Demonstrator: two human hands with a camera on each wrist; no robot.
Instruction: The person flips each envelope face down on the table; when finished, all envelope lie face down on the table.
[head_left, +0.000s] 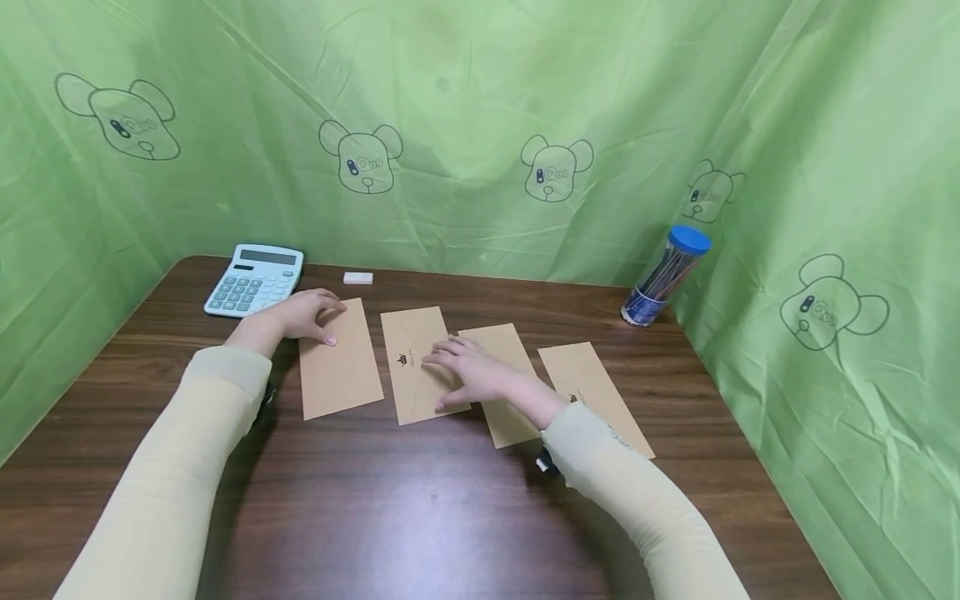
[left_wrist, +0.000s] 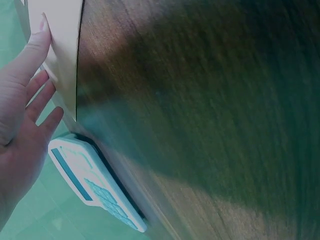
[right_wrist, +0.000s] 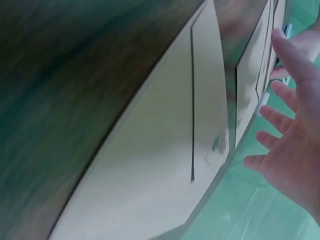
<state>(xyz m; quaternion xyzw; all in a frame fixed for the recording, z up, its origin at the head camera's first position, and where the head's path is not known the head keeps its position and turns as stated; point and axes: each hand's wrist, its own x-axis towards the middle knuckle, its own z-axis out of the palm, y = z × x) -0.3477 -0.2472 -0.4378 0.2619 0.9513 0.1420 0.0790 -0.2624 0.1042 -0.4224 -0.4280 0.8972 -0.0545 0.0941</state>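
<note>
Several brown paper envelopes lie side by side on the wooden table. My left hand (head_left: pixel 302 317) is over the top left of the leftmost envelope (head_left: pixel 345 375), fingers spread and thumb over its face; the left wrist view shows the thumb (left_wrist: pixel 37 47) along that envelope. Fingers apart, my right hand (head_left: pixel 480 373) reaches over the second envelope (head_left: pixel 408 333), which bears a small black crown print. Its wrist and palm partly cover the third envelope (head_left: pixel 512 427). The rightmost envelope (head_left: pixel 592 375) also carries a print, partly hidden by the right sleeve (head_left: pixel 600 450).
A light blue calculator (head_left: pixel 258 279) lies at the back left, near the left hand. Beside it is a small white block (head_left: pixel 357 278). A clear tube with a blue lid (head_left: pixel 663 277) stands at the back right. Green cloth (head_left: pixel 450 225) encloses the table (head_left: pixel 360 517).
</note>
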